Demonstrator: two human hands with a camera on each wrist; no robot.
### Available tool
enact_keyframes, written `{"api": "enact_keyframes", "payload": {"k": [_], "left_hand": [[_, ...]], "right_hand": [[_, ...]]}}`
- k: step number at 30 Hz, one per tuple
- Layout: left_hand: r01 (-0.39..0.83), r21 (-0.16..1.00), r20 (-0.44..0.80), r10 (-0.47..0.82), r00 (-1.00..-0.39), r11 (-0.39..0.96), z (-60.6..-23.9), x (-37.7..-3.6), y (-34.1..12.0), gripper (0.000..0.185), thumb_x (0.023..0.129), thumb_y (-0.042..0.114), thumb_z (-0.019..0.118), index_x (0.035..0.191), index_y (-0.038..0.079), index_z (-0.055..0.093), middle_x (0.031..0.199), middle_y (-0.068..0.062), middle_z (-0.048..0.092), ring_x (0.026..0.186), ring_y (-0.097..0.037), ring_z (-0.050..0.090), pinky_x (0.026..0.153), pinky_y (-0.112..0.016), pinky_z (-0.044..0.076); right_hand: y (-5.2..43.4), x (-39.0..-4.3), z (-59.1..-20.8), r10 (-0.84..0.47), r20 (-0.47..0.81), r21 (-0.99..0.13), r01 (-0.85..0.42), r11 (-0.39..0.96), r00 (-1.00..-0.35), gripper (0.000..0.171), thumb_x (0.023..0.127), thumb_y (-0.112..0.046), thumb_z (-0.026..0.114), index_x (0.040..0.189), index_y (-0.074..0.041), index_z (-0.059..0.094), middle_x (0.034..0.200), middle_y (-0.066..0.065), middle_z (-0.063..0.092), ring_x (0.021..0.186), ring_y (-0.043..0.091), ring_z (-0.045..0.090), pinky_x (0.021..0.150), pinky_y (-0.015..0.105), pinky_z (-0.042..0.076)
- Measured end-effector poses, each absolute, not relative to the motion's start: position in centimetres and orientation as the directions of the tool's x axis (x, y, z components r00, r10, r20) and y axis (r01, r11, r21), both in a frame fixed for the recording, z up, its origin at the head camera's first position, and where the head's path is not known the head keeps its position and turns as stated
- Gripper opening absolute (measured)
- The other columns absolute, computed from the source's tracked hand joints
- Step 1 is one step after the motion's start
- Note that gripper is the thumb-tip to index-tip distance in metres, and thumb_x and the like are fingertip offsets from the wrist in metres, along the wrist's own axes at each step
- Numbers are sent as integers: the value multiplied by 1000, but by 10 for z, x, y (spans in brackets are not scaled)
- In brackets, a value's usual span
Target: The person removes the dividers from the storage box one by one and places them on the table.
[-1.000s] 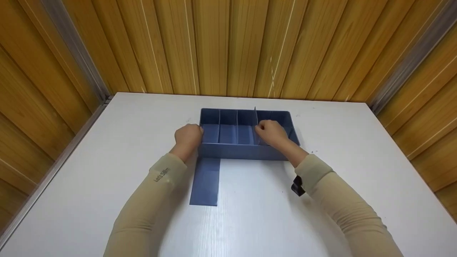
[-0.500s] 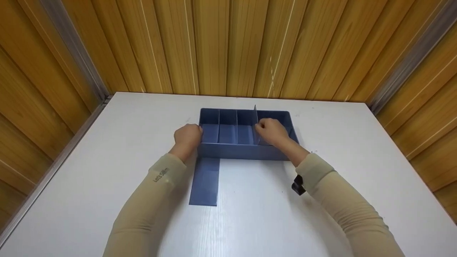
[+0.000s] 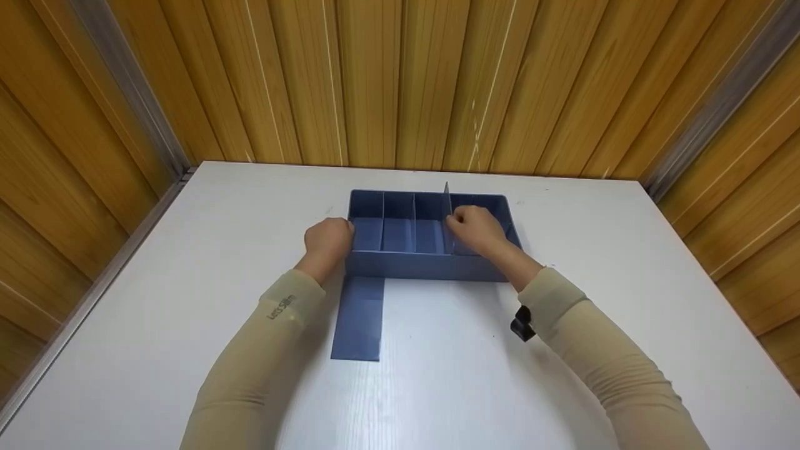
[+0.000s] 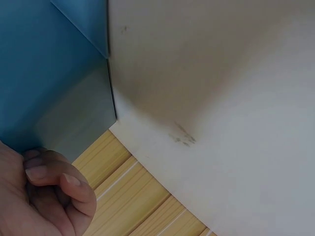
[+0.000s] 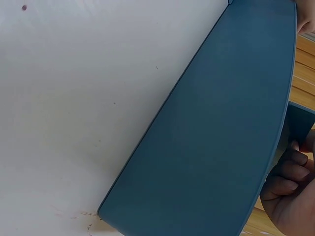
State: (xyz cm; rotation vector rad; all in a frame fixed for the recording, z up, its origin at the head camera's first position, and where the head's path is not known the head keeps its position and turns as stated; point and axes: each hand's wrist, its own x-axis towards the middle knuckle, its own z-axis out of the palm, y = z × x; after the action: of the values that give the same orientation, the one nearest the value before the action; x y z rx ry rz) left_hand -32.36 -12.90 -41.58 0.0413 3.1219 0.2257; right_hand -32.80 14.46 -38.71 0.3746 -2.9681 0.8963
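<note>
A blue box [image 3: 425, 265] with upright dividers stands on the white table [image 3: 187, 262] near the wooden wall. My left hand [image 3: 329, 240] rests against the box's left wall with its fingers curled; the left wrist view shows those fingers [image 4: 49, 179] against the blue box wall [image 4: 44, 73]. My right hand [image 3: 476, 229] reaches into the box and pinches a thin blue divider [image 3: 447, 215] that stands higher than the others. In the right wrist view the box's outer side [image 5: 216, 142] fills the frame, with my curled fingers [image 5: 290, 172] at its far edge.
A flat blue panel [image 3: 359, 319] lies on the table just in front of the box's left end. A small black clip [image 3: 521, 325] sits at my right sleeve. Wooden slat walls [image 3: 400, 81] close the table in behind and at both sides.
Almost nothing has changed; both hands stay at the box and the raised divider remains in the same slot.
</note>
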Motion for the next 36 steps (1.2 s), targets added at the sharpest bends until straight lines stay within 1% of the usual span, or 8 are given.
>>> {"api": "enact_keyframes", "payload": {"k": [5, 11, 15, 24, 30, 36], "left_hand": [[18, 162, -13, 20, -1000, 987, -415, -323, -128, 30, 107, 16, 45, 100, 2, 70, 103, -16, 77, 87, -28, 71, 79, -48, 62], [-9, 206, -11, -7, -1000, 979, -414, -324, -128, 38, 109, 22, 40, 99, 1, 71, 102, -17, 77, 89, -30, 72, 80, -48, 62], [-16, 215, -13, -13, -1000, 976, -415, -324, -128, 41, 110, 23, 39, 99, 1, 71, 103, -17, 77, 90, -31, 73, 80, -48, 62], [27, 199, 12, 25, -1000, 980, -416, -323, -129, 36, 109, 20, 43, 93, 2, 69, 98, -16, 77, 82, -27, 69, 78, -46, 62], [43, 159, -4, 44, -999, 986, -416, -324, -129, 28, 106, 16, 46, 95, 3, 68, 100, -16, 77, 85, -29, 71, 78, -47, 62], [27, 197, 1, 28, -1000, 980, -414, -323, -129, 33, 107, 18, 43, 94, 2, 68, 98, -16, 76, 81, -27, 67, 79, -47, 62]], "right_hand": [[145, -328, -384, -212, 96, -541, -230, 809, -973, 38, 104, -20, 51, 67, -16, 41, 62, -4, 38, 59, 13, 37, 60, 29, 31], [145, -330, -380, -208, 106, -544, -231, 807, -972, 40, 104, -20, 52, 66, -16, 41, 60, -4, 39, 58, 13, 37, 59, 29, 32], [146, -330, -379, -209, 106, -553, -233, 800, -972, 39, 104, -20, 52, 66, -16, 42, 61, -4, 39, 58, 13, 37, 60, 29, 32], [146, -328, -375, -220, 108, -564, -242, 790, -970, 41, 105, -20, 49, 66, -17, 39, 59, -5, 37, 57, 12, 35, 60, 29, 31], [147, -328, -371, -211, 97, -569, -228, 790, -973, 40, 105, -20, 49, 66, -16, 41, 60, -5, 38, 57, 12, 37, 60, 29, 32], [149, -327, -367, -201, 101, -565, -222, 795, -974, 40, 105, -21, 51, 66, -16, 42, 60, -6, 39, 57, 11, 38, 59, 28, 33]]}}
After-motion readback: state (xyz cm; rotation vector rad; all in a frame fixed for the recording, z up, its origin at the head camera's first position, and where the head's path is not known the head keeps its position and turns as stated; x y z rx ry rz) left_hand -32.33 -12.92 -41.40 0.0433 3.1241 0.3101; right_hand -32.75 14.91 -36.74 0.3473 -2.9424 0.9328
